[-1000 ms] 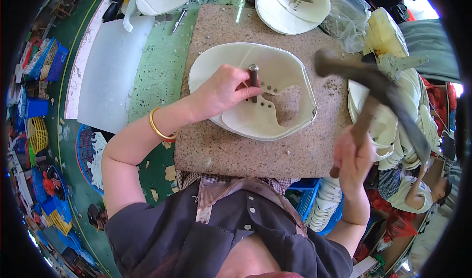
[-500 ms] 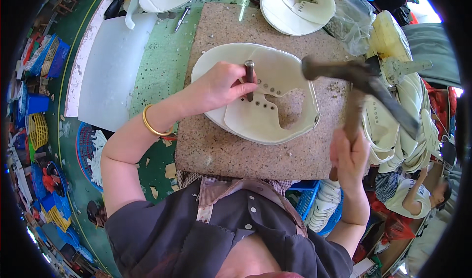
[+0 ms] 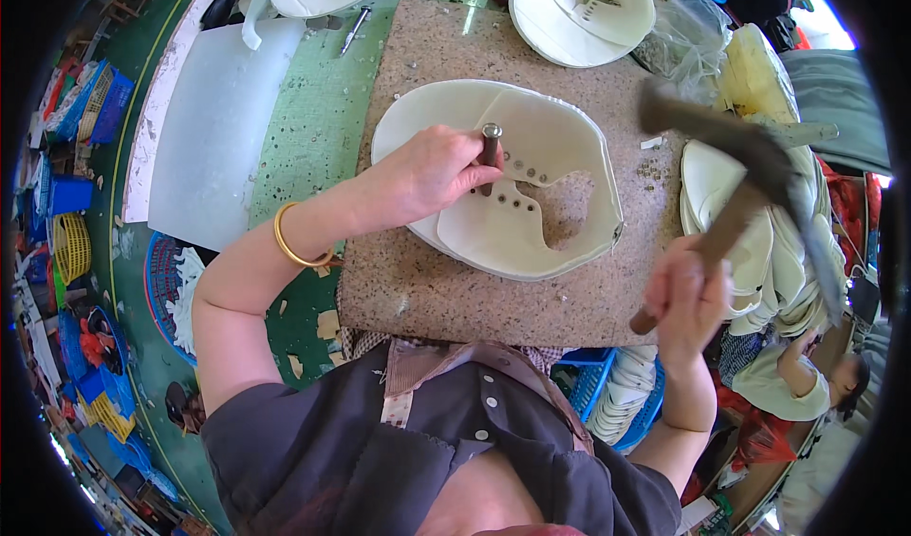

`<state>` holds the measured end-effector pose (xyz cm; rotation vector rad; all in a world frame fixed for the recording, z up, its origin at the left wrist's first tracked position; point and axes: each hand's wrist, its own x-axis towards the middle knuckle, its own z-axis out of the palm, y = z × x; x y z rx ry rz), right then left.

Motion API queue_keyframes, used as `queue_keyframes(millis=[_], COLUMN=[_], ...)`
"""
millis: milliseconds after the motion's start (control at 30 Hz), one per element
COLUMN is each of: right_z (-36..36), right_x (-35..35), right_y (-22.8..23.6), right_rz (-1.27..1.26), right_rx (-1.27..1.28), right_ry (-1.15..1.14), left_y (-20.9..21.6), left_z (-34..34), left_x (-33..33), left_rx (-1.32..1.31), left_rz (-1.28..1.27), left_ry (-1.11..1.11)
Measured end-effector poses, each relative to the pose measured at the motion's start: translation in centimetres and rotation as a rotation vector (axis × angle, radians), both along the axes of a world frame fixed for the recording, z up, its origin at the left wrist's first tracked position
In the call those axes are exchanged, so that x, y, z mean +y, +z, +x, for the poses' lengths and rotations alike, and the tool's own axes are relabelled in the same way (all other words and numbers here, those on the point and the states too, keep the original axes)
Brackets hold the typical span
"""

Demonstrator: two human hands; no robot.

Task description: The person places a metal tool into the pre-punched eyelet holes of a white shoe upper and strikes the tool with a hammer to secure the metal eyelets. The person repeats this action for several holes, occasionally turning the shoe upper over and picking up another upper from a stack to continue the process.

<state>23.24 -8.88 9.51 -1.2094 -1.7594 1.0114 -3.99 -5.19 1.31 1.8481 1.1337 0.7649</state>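
A white shoe upper (image 3: pixel 555 123) lies spread on a speckled stone slab (image 3: pixel 436 313), with rows of metal eyelets beside its opening. My left hand (image 3: pixel 432 174) is closed around a short metal punch (image 3: pixel 490 136), held nearly upright. The punch's lower end is at the near eyelet row, partly covered by my fingers. My right hand (image 3: pixel 688 299) grips the wooden handle of a hammer (image 3: pixel 733 221). The hammer is raised to the right of the upper, apart from the punch, and its head is blurred by motion.
Small loose eyelets (image 3: pixel 651 172) lie at the slab's right side. Another white upper (image 3: pixel 581 24) sits at the back, beside a clear plastic bag (image 3: pixel 685 43). More uppers (image 3: pixel 726 223) are piled at the right. A metal rod (image 3: pixel 355 31) lies at the back left.
My right hand and the hammer have moved to the right, and the hammer's head has swung further from the punch. My left hand still holds the punch at the eyelet row.
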Motion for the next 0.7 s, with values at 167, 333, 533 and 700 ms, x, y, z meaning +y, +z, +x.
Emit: queue_keyframes(millis=[167, 333, 533, 700], right_z=[-0.7, -1.0, -1.7, -2.1], right_x=[0.8, 0.3, -0.3, -0.5], right_y=[2.7, 2.5, 3.3, 1.9], right_rz=[0.222, 0.241, 0.3, 0.313], right_rx=[0.147, 0.093, 0.211, 0.224], right_ry=[-0.034, -0.013, -0.088, -0.012], left_y=[-0.6, -0.5, 0.2, 0.4], left_z=[0.1, 0.0, 0.2, 0.5], left_x=[0.3, 0.3, -0.2, -0.7], left_rx=[-0.018, 0.046, 0.071, 0.182], left_rz=[0.019, -0.054, 0.137, 0.189], left_ry=[0.016, 0.015, -0.086, -0.099])
